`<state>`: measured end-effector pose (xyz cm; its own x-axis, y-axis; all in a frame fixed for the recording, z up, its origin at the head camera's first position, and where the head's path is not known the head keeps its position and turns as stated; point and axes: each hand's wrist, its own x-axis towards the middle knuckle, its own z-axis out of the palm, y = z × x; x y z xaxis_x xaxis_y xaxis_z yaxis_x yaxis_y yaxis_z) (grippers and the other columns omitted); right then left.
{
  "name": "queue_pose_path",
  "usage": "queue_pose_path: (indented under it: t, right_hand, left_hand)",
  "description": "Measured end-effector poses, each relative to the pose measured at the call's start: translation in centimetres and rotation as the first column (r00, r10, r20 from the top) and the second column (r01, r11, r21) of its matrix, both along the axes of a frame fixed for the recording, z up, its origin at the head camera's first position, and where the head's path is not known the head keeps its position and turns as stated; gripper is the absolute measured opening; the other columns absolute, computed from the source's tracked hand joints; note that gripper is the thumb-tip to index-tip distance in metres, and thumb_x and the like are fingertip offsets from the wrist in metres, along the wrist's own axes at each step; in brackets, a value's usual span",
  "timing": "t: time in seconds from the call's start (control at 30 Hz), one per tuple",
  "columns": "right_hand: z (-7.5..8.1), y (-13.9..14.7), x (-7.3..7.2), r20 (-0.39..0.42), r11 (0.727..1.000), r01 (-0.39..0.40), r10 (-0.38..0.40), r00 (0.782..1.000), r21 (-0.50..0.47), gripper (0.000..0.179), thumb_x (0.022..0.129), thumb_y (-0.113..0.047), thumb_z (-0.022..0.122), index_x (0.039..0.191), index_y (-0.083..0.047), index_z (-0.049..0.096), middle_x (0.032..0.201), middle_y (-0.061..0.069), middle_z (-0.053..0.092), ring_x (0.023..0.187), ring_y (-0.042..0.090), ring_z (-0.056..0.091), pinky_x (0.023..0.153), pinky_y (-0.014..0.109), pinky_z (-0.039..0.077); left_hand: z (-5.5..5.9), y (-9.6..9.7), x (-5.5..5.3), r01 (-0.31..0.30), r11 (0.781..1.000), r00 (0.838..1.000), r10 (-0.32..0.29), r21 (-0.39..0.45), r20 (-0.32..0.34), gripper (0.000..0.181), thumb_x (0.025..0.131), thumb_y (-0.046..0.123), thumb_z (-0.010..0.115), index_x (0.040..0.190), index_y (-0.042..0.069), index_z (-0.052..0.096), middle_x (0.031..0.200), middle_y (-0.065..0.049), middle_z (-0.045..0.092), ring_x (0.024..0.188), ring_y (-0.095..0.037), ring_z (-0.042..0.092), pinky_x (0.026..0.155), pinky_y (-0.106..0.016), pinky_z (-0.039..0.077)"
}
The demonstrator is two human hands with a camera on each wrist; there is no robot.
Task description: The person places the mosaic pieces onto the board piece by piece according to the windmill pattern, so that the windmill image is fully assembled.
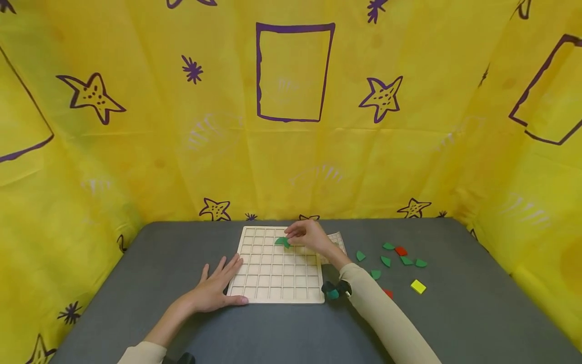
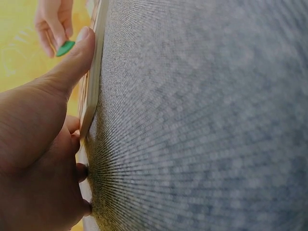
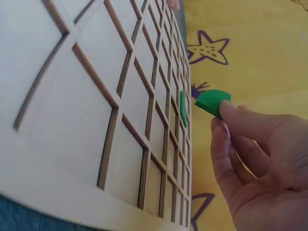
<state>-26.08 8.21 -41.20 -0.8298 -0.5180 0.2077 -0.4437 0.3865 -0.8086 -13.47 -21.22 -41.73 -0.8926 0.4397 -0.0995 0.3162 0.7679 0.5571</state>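
A light wooden board (image 1: 277, 278) with a grid of square recesses lies on the table. My right hand (image 1: 311, 236) is over its far part, pinching a green fan-shaped tile (image 3: 211, 102) between thumb and fingers. Another green tile (image 3: 183, 108) lies on the board just below the held one. At the board's near left corner my left hand (image 1: 212, 290) rests with spread fingers. Its thumb (image 2: 79, 55) touches the near edge, while the fingertips reach the left side.
Right of the board lie several loose green tiles (image 1: 386, 261), a red tile (image 1: 401, 251) and a yellow square tile (image 1: 418, 286). Another red tile (image 1: 388, 293) is partly behind the right sleeve. A smaller gridded card (image 1: 337, 239) sits partly under the right wrist. Yellow cloth (image 1: 291, 167) surrounds the table.
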Motion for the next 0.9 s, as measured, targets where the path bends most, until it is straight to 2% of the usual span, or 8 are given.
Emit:
queue_pose_path:
  t: [0.13,0.4,0.63,0.9]
  right_hand:
    - [0.0,-0.7,-0.1,-0.011,1.000,-0.009,0.009,1.000,0.011,0.022,0.086,-0.001,0.073,0.108,0.004,0.071,0.093,0.009,0.072,0.083,0.018,0.067,0.076,0.028,0.054]
    - [-0.2,-1.5,-0.1,0.023,1.000,-0.023,0.023,0.999,0.019,0.023,0.086,-0.001,0.073,0.108,0.004,0.070,0.094,0.011,0.072,0.085,0.020,0.067,0.077,0.029,0.055]
    - [-0.6,-1.8,0.1,0.056,0.998,-0.010,0.007,0.998,0.054,0.021,0.087,-0.001,0.072,0.108,0.001,0.071,0.094,0.008,0.072,0.085,0.018,0.068,0.076,0.027,0.055]
    - [-0.6,-2.0,0.0,0.040,0.996,0.010,-0.013,0.999,0.086,0.019,0.088,-0.003,0.072,0.106,-0.003,0.073,0.093,0.003,0.072,0.082,0.013,0.065,0.072,0.026,0.054]
  left_hand:
    - [0.2,0.0,-0.1,0.002,1.000,1.000,-0.002,-0.006,-0.004,0.104,0.083,0.053,0.072,0.156,0.001,0.019,0.162,-0.020,0.010,0.145,-0.049,0.002,0.104,-0.073,-0.010]
    - [0.0,0.0,-0.3,-0.005,1.000,1.000,0.005,-0.013,0.011,0.103,0.083,0.053,0.071,0.156,0.002,0.019,0.163,-0.019,0.009,0.146,-0.048,0.001,0.104,-0.072,-0.011]
    - [-0.4,0.1,-0.4,-0.002,1.000,1.000,0.002,-0.012,0.003,0.103,0.083,0.055,0.071,0.156,0.002,0.019,0.163,-0.018,0.010,0.146,-0.047,0.000,0.105,-0.072,-0.011]
    - [-0.3,0.0,-0.3,-0.009,1.000,1.000,0.009,-0.014,-0.002,0.103,0.083,0.055,0.071,0.156,0.003,0.019,0.163,-0.018,0.009,0.146,-0.047,0.000,0.105,-0.072,-0.012]
